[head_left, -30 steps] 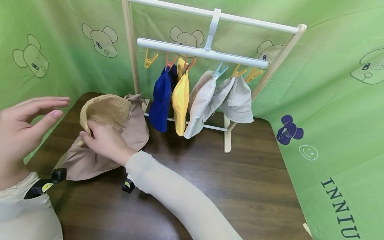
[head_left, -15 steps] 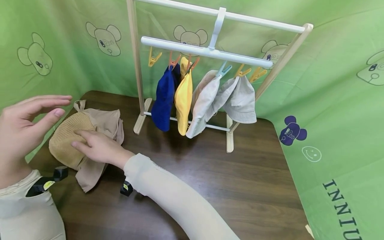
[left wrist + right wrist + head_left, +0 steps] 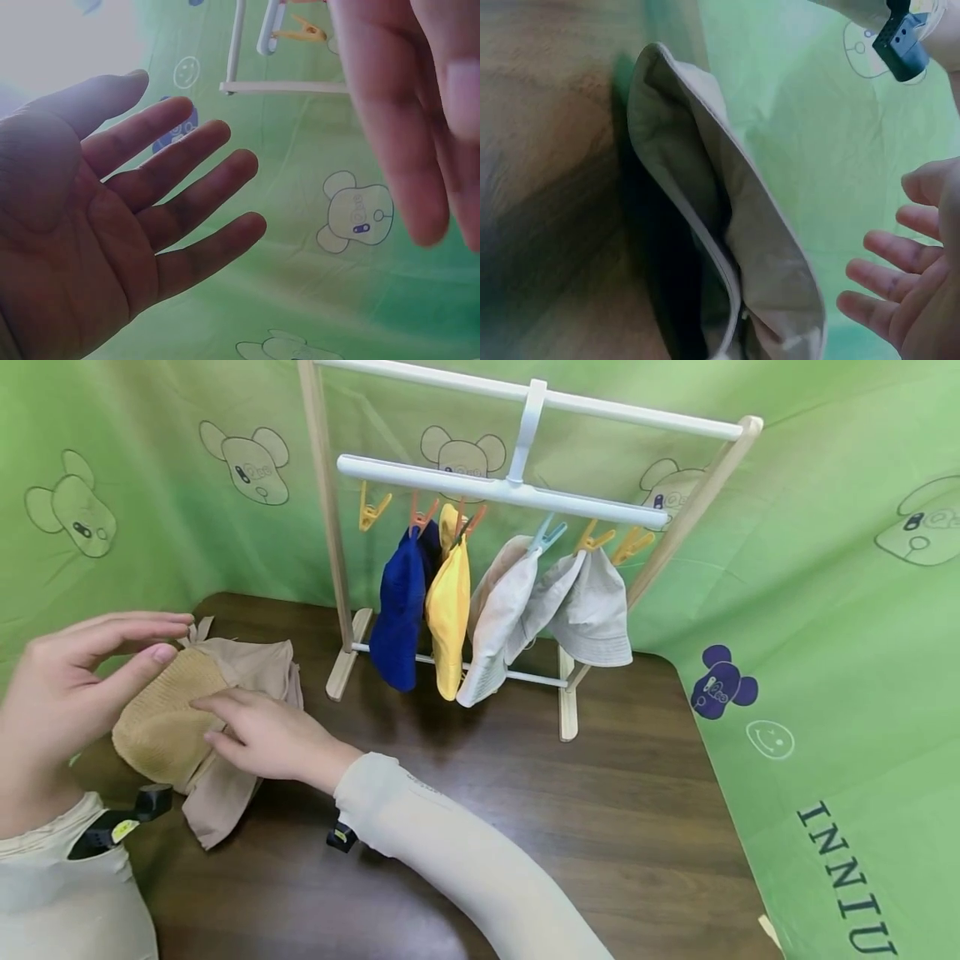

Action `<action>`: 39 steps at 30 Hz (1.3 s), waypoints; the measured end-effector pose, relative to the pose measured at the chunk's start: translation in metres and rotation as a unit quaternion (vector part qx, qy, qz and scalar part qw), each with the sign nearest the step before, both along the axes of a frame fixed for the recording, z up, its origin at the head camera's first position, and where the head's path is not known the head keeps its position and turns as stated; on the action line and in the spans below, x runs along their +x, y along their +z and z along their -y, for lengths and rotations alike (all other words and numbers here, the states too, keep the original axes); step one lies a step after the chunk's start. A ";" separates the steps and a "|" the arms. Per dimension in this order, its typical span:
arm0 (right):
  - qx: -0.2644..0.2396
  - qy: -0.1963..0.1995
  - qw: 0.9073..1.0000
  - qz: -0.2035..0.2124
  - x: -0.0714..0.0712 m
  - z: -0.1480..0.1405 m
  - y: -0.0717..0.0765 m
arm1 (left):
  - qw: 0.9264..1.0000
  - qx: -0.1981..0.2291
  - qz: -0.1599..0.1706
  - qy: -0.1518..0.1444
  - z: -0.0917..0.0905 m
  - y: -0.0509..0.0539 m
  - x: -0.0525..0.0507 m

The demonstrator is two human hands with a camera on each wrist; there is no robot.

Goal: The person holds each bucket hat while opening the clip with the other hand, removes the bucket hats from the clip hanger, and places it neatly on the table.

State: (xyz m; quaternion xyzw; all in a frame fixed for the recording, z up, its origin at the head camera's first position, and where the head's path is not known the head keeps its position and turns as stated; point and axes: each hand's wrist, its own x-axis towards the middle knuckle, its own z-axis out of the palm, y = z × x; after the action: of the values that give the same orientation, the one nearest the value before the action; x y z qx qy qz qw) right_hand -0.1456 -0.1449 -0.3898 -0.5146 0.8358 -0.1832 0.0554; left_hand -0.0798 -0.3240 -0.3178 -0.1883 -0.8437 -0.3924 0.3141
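A floppy sun hat with a tan ribbed crown (image 3: 161, 722) and a wide beige fabric brim (image 3: 225, 802) lies on its side on the table at the left. My right hand (image 3: 273, 739) is over the hat with loosely extended fingers and grips nothing; whether the fingertips touch it I cannot tell. In the right wrist view the folded brim (image 3: 769, 232) stands beside that hand (image 3: 915, 277), apart from the fingers. My left hand (image 3: 90, 685) hovers left of the hat and partly covers it. Its palm and spread fingers (image 3: 187, 187) show empty in the left wrist view.
Behind stands a wooden rack (image 3: 339, 568) with a white clip hanger (image 3: 495, 489). From its clips hang a blue hat (image 3: 399, 610), a yellow hat (image 3: 448, 618) and pale bucket hats (image 3: 592, 610). A yellow clip (image 3: 372, 510) at the left end holds nothing. Green cloth surrounds the dark table (image 3: 465, 827).
The right hand, which gripped the hat's crown edge a second ago, has let it go and drawn slightly right. The hat has shifted left and turned over. The left hand stays nearly in place.
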 end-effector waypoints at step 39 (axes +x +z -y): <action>-0.176 -0.066 0.967 -0.172 0.003 -0.107 0.030 | 0.996 -0.039 0.077 0.007 -0.016 0.002 -0.002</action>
State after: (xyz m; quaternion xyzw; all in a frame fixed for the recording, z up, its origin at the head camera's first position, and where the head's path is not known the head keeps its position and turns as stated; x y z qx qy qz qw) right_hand -0.1423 -0.0379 -0.3598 -0.4835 0.8195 -0.2397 -0.1929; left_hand -0.0818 -0.3078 -0.3154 -0.1643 -0.8812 -0.3703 0.2435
